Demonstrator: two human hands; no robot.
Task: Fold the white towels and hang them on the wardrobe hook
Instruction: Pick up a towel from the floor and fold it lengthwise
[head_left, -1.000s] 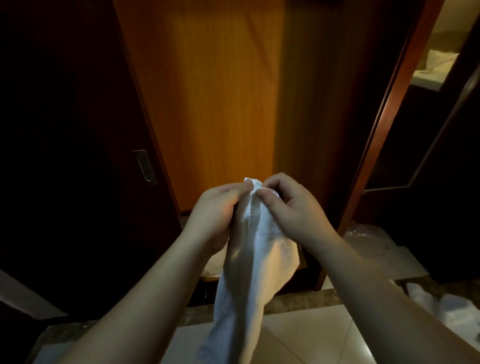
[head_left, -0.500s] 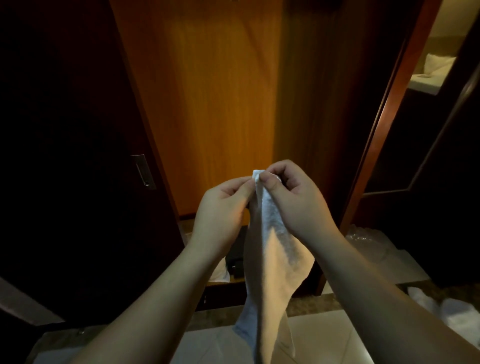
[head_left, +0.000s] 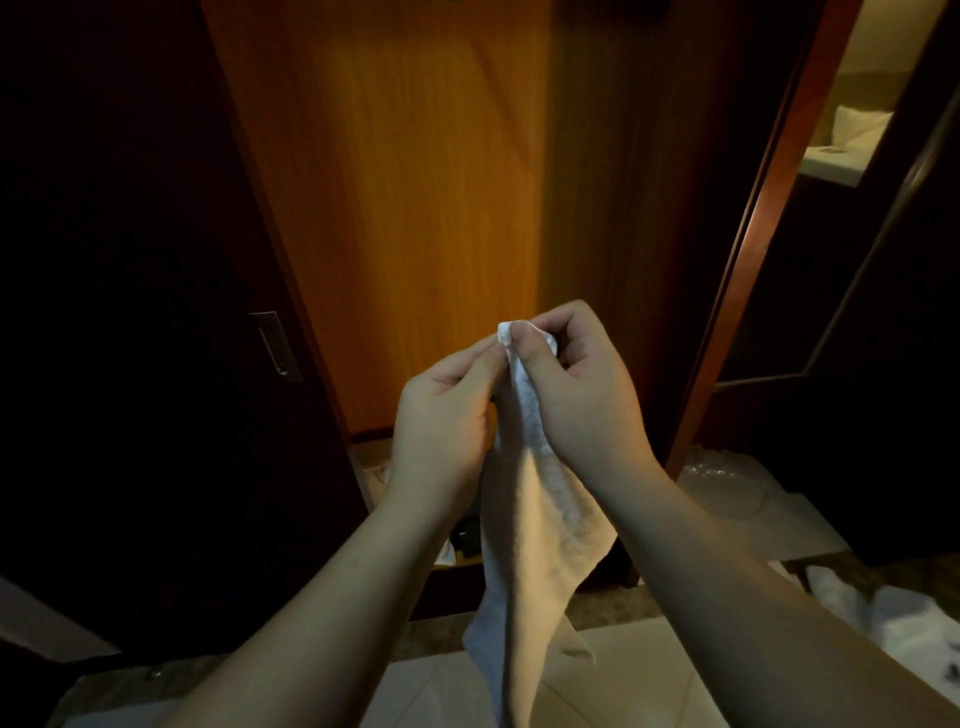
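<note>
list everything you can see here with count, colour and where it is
towel: one, white, hanging down the middle, pinched at its top corner by both hands
wardrobe panel: one, orange-brown wood, straight ahead behind the hands
dark door: one, near black, on the left
door handle: one, silver metal, recessed in the dark door
wooden frame: one, reddish brown, slanting on the right
floor tiles: several, pale cream, at the bottom
other white cloth: a heap, count unclear, white, on the floor at lower right
clear plastic: one crumpled piece, on the floor by the frame
left hand: one, fingers on the towel's top
right hand: one, fingers pinching the towel's top
</note>
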